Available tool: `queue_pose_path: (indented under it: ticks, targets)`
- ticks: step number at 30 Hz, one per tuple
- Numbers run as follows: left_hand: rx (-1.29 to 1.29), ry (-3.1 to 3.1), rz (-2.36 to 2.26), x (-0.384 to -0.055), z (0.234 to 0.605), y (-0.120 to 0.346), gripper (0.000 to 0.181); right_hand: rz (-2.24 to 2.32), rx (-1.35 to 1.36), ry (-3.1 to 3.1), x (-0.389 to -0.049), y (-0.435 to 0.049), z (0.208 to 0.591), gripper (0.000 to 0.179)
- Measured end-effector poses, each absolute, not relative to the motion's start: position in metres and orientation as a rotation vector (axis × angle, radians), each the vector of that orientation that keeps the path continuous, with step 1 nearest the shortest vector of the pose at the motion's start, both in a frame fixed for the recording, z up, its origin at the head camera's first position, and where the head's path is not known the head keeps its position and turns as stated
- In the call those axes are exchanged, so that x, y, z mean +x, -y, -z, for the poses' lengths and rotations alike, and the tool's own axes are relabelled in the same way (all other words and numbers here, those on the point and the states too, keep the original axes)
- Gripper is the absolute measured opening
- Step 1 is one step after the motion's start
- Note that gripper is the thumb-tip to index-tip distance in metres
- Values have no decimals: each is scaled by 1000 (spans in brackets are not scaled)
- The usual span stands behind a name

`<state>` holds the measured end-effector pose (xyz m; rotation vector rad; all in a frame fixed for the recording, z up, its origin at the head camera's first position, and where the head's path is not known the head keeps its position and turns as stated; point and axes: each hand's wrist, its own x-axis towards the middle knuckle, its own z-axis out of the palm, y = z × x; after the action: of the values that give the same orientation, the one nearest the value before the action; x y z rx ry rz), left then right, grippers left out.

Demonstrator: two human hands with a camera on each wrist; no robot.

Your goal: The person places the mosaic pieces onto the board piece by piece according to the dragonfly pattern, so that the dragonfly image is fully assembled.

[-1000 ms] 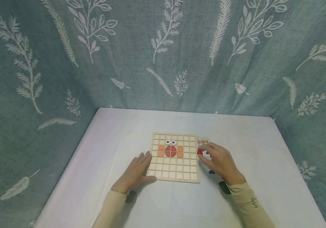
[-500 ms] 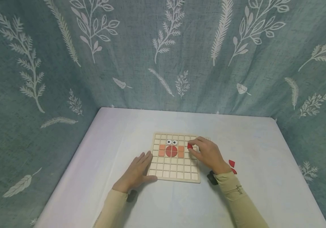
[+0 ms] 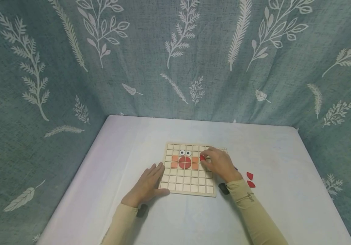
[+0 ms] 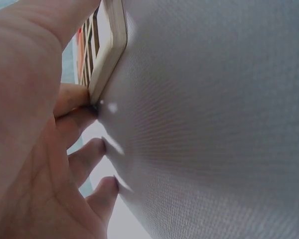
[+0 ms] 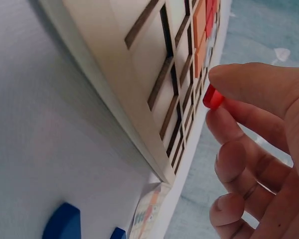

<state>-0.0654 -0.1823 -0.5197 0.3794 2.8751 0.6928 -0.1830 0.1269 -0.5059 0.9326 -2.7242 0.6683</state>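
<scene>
Red piece (image 5: 213, 98) in right grip (image 3: 219, 164) — left grip (image 3: 145, 185) at gridded board (image 3: 186, 180).

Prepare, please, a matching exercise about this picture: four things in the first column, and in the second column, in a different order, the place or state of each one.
Things:
1. left hand
2. orange squares
3. right hand
4. eyes

Places or states:
A. pinches a small red piece
B. just above the red circle, in the head view
C. at the left side of the board
D. on both sides of the red circle

Right pairs: 1-C, 2-D, 3-A, 4-B
</scene>
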Motion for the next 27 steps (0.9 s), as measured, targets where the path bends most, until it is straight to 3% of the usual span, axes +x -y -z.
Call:
queue_pose_path:
  ticks: [27]
  targets:
    - [373,-2873,-686,-66,520,183,103,-632,878,2925,-189,-118,510,22]
